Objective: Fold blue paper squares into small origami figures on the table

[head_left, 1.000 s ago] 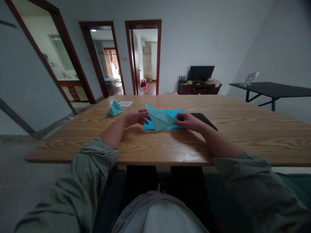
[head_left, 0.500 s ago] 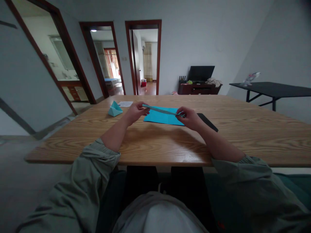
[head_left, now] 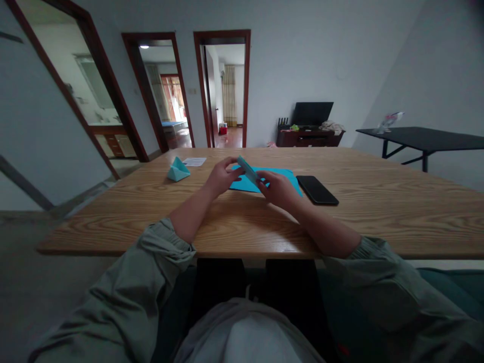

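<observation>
A narrow folded strip of light blue paper is held slanting above the table, its upper end to the left. My left hand grips it near that upper end, with fingers bent around its edge. Closed on its lower end is my right hand. Beneath both hands a bright blue sheet lies flat on the wooden table, partly covered by them.
A folded light blue paper shape stands at the left, beside a white printed paper. Right of the sheet lies a black phone-like slab. The table's near edge runs close to my body.
My hands have come closer together. The strip, nearly level and longer-looking before, now looks shorter and slants more steeply. More of the black slab shows.
</observation>
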Demonstrator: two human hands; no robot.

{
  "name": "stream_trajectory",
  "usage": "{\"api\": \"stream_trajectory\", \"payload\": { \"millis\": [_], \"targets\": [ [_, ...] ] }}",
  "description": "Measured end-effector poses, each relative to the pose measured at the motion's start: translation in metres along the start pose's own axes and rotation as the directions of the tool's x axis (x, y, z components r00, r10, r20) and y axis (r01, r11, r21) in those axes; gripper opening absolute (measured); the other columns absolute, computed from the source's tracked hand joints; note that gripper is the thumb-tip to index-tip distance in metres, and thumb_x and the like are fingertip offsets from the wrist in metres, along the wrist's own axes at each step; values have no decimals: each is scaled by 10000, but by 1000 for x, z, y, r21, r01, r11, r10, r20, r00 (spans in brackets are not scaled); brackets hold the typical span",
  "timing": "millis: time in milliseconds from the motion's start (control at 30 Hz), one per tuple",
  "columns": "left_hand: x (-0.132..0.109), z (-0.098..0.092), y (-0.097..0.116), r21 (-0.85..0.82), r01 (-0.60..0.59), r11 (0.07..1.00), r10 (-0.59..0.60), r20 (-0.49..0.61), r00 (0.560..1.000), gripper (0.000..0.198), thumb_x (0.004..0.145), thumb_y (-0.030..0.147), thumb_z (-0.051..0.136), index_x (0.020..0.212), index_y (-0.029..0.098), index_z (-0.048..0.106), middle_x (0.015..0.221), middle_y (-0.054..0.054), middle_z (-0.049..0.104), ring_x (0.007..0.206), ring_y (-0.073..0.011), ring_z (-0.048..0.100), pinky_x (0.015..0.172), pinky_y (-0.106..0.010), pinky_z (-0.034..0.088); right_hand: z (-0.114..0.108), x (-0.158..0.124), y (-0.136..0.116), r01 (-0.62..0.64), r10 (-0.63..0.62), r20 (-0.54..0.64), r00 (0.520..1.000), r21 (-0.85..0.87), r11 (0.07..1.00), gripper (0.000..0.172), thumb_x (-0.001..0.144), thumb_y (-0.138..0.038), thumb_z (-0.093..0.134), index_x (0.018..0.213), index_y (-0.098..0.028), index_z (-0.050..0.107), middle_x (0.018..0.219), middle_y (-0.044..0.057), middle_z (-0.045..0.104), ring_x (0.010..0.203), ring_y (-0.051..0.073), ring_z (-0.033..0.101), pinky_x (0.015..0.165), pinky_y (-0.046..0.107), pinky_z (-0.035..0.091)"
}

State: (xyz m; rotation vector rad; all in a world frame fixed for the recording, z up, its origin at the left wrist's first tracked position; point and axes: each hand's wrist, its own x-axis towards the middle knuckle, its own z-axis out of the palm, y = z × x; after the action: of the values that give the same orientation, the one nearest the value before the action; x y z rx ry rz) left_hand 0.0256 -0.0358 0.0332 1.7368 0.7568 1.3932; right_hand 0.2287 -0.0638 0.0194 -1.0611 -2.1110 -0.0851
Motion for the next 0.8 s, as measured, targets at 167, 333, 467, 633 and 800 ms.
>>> {"api": "stream_trajectory", "payload": {
  "millis": [167, 333, 467, 633, 800],
  "targets": [
    [-2, 29, 4, 148, -122, 981, 162, -298, 941, 505, 810, 280, 628, 1290, 258, 474, 1389, -102, 429, 1058, -222, 598, 780, -320, 569, 6, 12, -8, -206, 207, -139, 968, 23, 978, 334, 893, -274, 437, 1153, -230, 643, 796, 46, 712, 641, 181, 624, 608, 266, 436],
    [-8, 45, 9, 302, -180, 936, 250, -212, 945, 456, 831, 265, 592, 1273, 168, 532, 1332, -123, 506, 1200, -242, 507, 926, -326, 511, 14, 20, -19, -181, 221, -146, 964, 245, 952, 358, 888, -298, 445, 1166, -190, 642, 836, 51, 720, 621, 156, 614, 604, 255, 464],
    [-8, 46, 6, 278, -153, 948, 203, -159, 966, 464, 848, 276, 573, 1300, 183, 524, 1331, -96, 536, 1197, -231, 521, 997, -345, 453, 20, 20, -18, -119, 167, -68, 984, 455, 882, 368, 865, -331, 499, 1184, -189, 617, 979, 55, 710, 775, 173, 653, 684, 277, 519],
    [-5, 40, -2, 217, -147, 965, 179, -137, 974, 441, 858, 256, 548, 1295, 191, 543, 1296, -68, 576, 1187, -219, 537, 1021, -355, 421, 23, 17, -11, -93, 162, -72, 984, 567, 818, 426, 828, -379, 578, 1219, -210, 561, 1131, 80, 661, 889, 199, 662, 751, 328, 551],
    [-1, 37, -5, 128, -91, 988, 107, -119, 987, 389, 833, 271, 579, 1203, 161, 626, 1220, -79, 630, 1164, -240, 555, 1023, -377, 412, 24, 17, -10, -110, 169, -58, 984, 548, 829, 499, 791, -392, 626, 1247, -229, 508, 1166, 96, 634, 873, 212, 669, 733, 354, 564]
  ]
}}
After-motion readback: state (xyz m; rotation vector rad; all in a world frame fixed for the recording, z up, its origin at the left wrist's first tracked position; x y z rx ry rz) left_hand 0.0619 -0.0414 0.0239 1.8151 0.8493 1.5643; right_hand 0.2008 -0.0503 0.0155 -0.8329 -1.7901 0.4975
